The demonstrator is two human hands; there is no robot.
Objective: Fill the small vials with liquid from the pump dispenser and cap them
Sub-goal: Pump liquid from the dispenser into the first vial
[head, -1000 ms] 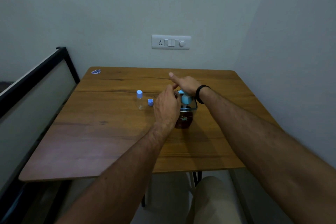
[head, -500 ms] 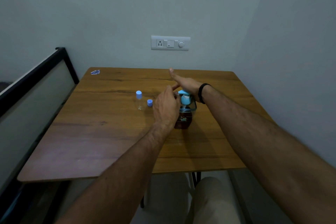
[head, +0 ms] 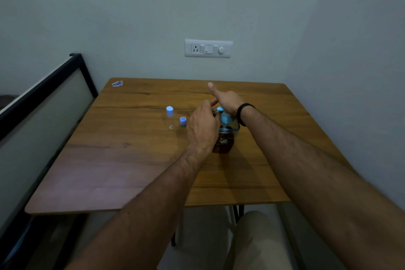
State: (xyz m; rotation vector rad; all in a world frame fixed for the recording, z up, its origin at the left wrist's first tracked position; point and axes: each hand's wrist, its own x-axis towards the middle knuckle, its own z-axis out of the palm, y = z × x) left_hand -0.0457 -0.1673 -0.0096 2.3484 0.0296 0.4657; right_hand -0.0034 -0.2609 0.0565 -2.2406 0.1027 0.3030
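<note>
A pump dispenser [head: 224, 138] with dark liquid and a light-blue pump head stands mid-table. My right hand [head: 225, 98] lies flat on the pump head with fingers straight, the palm pressing on it. My left hand [head: 202, 127] grips a small vial [head: 214, 112] at the pump's spout; only the vial's top shows past my fingers. Left of my hands a clear vial with a blue cap [head: 170, 117] stands upright. A loose blue cap [head: 183, 121] lies beside it.
The wooden table [head: 131, 171] sits in a room corner, walls at the back and right. A black-framed panel [head: 43, 90] runs along the left side. A small blue-white scrap [head: 117, 83] lies at the far left corner. A switch plate [head: 208, 48] is on the wall.
My right hand has risen and dipped over the pump head, its fingers straightening. My left hand stays at the spout with the vial.
</note>
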